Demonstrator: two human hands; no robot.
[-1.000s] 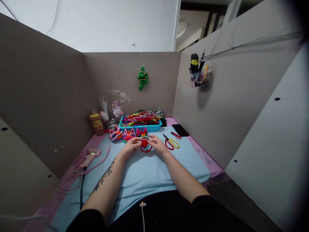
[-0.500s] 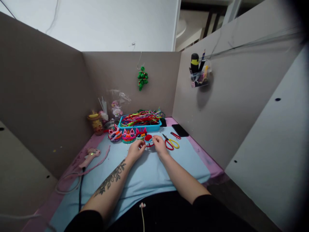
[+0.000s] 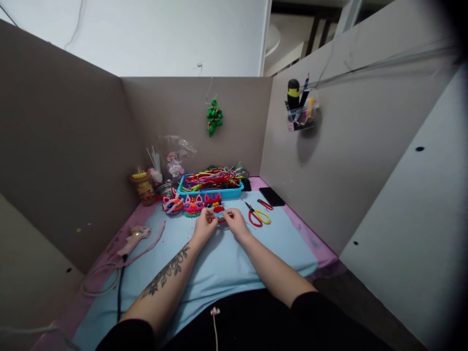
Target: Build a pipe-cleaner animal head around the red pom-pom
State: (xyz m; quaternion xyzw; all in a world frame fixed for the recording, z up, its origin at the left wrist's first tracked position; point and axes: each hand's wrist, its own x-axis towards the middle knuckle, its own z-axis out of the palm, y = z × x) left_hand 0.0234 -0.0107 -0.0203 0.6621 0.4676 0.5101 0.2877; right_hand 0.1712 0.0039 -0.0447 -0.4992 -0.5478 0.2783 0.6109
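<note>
Between my two hands is a small red and light-blue craft piece [image 3: 219,210], apparently of pipe cleaners. My left hand [image 3: 205,222] pinches its left side, and my right hand [image 3: 234,221] grips its right side with fingers closed. The fingers partly cover it, so its full shape is hidden. Just behind stand three colourful horned animal heads of fuzzy stems: a left head [image 3: 172,203], a middle head [image 3: 193,206] and a right head [image 3: 212,200]. Scissors [image 3: 258,215] with one red and one yellow handle lie to the right of my right hand.
A blue tray [image 3: 210,194] heaped with pipe cleaners stands at the back. A pink glue gun [image 3: 136,237] with its cord lies on the left. On the right are a red cutter [image 3: 265,204] and a black phone [image 3: 271,196]. Grey partitions [image 3: 197,122] enclose the table.
Both hands have shifted slightly left with the craft piece. It has tilted flatter, and my right fingers have come closer to my left ones over it.
</note>
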